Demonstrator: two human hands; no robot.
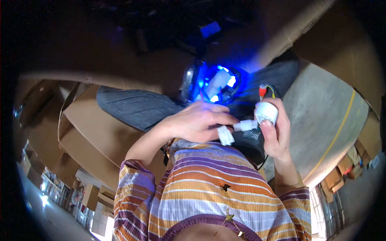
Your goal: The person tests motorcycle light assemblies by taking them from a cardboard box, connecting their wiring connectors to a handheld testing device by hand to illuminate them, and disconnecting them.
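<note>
My right hand (277, 128) is closed around a short white cylinder (266, 111), thumb on its near side. A red connector (263, 90) with yellow and dark wires sticks up beyond that cylinder. To the left, my left hand (201, 122) has its fingers bent around a white plastic connector (226, 135), which shows at the fingertips. A second white connector (246, 125) lies between the two hands; what supports it is hidden. Just past my left hand, a round device (217, 84) glows bright blue, its details washed out by glare.
My legs in dark trousers (136, 105) spread to both sides of the glowing device. A dark mesh-like part (250, 141) rests in my lap. Cardboard (96, 128) stands at the left, and a grey floor with a yellow line (335, 136) lies at the right. Boxes (339, 172) stand farther right.
</note>
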